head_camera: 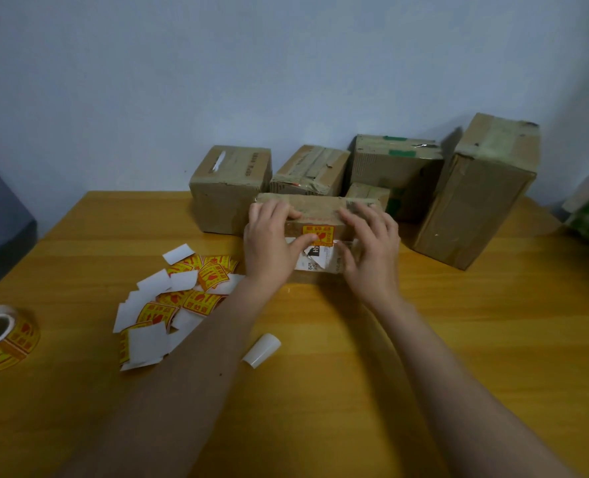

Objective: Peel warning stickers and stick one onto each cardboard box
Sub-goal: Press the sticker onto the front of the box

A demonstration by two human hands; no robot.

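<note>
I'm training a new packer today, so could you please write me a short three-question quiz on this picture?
1. True or false: the box between the hands already carries a yellow sticker.
2. Where is the sticker roll? A) on a box B) at the table's left edge C) in the right hand
3. Which thumb presses beside the sticker?

Key: 1 true; 2 B; 3 the left hand's.
</note>
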